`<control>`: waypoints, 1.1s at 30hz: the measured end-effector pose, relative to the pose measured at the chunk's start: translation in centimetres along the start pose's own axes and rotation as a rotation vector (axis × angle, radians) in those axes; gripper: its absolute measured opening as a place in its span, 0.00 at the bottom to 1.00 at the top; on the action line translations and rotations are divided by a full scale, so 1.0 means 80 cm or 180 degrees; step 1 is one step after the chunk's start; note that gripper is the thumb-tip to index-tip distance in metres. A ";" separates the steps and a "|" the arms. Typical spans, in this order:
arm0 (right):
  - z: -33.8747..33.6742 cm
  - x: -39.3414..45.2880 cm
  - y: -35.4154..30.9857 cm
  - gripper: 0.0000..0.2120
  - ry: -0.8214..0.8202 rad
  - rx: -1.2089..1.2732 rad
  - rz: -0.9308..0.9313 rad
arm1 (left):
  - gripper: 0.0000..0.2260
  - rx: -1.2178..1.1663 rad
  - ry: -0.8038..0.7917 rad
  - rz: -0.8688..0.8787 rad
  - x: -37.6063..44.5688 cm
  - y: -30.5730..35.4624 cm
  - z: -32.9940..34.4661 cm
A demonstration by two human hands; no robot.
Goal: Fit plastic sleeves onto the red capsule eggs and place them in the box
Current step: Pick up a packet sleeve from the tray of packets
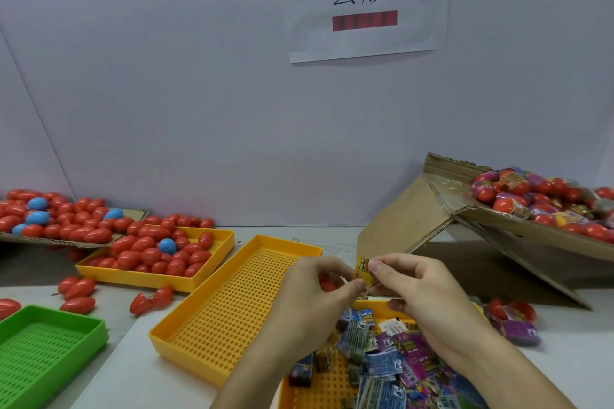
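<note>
Two hands meet at centre, above the trays. Left hand (319, 289) curls round a red egg (327, 284), mostly hidden in the palm; right hand (412, 289) pinches a yellow sleeve (363, 271) w/ thumb & forefinger, touching the left fingertips. More sleeves (392, 359) heaped in yellow tray below. Cardboard box (498, 209), tilted at right, holds sleeved eggs.

White paper sheet (367, 3) on the back wall: large black characters "套膜". Red bar (364, 20) printed beneath them, its text blurred, unreadable. Blue printed sleeves (382, 364) in the near yellow tray (299, 392): numeral "6" in a white badge. Other print on the sleeves too small to read.
</note>
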State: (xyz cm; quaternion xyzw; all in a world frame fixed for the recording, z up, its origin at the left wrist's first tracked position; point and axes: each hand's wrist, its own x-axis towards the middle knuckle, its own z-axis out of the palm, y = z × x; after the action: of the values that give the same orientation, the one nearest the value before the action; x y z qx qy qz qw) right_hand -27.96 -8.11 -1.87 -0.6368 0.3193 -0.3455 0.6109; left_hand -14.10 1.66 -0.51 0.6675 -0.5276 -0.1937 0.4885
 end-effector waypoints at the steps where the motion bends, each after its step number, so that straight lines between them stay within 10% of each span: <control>1: 0.001 0.000 0.000 0.08 0.0005 0.0045 -0.0036 | 0.06 -0.0080 0.0004 -0.0012 0.000 0.000 -0.001; 33: -0.009 -0.003 -0.011 0.21 -0.0905 0.0614 -0.0571 | 0.22 -0.0768 -0.0660 -0.0019 -0.002 0.002 -0.010</control>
State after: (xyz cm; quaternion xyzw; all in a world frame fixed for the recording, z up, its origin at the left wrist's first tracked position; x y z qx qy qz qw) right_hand -28.74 -8.25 -1.03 -0.6436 0.1372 -0.3342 0.6747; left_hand -13.60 2.18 -0.06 0.5819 -0.5461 -0.3249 0.5075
